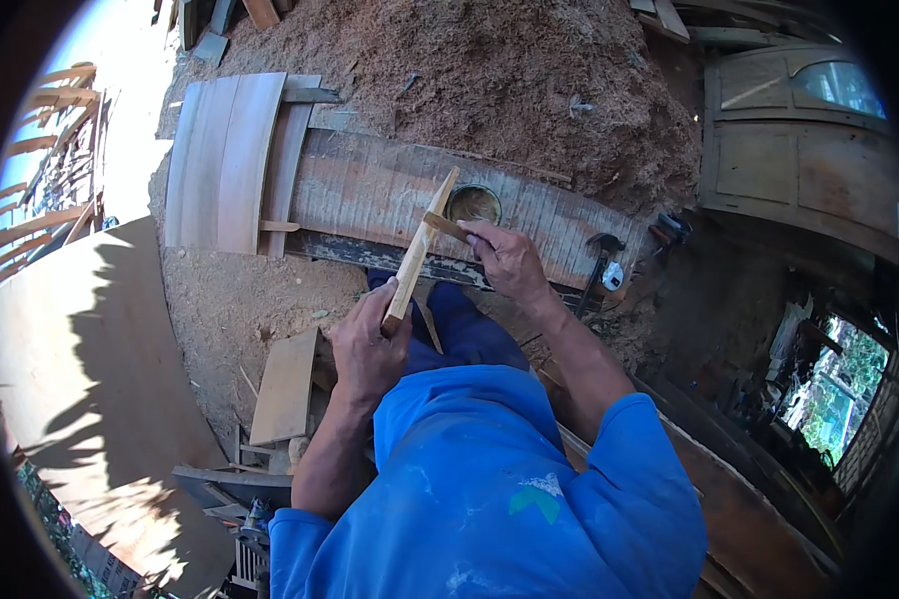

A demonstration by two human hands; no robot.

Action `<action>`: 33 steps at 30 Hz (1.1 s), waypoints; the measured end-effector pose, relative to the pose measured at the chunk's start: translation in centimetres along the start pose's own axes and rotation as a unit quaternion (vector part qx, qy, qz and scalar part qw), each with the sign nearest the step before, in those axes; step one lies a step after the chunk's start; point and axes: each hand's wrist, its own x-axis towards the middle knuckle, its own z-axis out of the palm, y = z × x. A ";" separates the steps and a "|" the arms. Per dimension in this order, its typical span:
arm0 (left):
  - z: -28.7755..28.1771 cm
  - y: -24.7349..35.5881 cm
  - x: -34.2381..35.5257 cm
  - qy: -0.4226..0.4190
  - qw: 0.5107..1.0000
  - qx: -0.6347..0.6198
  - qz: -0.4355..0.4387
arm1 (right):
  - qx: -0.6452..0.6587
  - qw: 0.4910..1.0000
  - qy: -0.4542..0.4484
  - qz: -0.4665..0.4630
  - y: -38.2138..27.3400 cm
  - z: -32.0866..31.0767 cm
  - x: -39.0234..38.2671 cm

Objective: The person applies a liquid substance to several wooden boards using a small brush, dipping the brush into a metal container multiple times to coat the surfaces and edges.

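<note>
My left hand (368, 344) is closed round the lower end of a pale wooden strip (416, 262), which slants up and away over the bench. In my right hand (511, 264) is a small flat wooden stick (446, 227), pinched between thumb and fingers. Its tip lies against the strip's upper part. Just beyond the stick, a round container (500, 205) with something brownish inside stands on the long plank bench (360, 185). What the brownish stuff is, I cannot tell.
Joined pale boards (225, 165) lie across the bench's left end. At its right end are a hammer (597, 265), a white tape measure (613, 276) and a dark tool (671, 231). Sawdust (509, 80) is heaped behind. A plywood sheet (45, 329) lies left; wood cabinetry (759, 160) stands right.
</note>
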 end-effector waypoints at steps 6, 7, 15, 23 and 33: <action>0.6 0.2 -0.2 -0.003 1.000 -0.005 0.013 | 0.071 0.995 -0.011 -0.069 1.1 -0.1 -1.1; 0.6 0.3 -0.1 -0.005 1.000 -0.005 0.018 | 0.069 0.995 -0.011 -0.068 1.1 -0.3 -1.6; 1.3 1.2 -0.2 -0.011 1.000 0.008 0.016 | 0.101 0.994 -0.043 0.013 -2.0 -1.3 -4.4; 1.9 2.0 -0.2 -0.007 1.000 0.012 0.013 | 0.068 0.997 -0.031 -0.031 -6.5 -3.0 -6.5; 3.0 2.7 -0.4 0.014 0.998 0.047 0.029 | -0.124 0.981 -0.030 -0.145 -9.6 -5.2 -8.3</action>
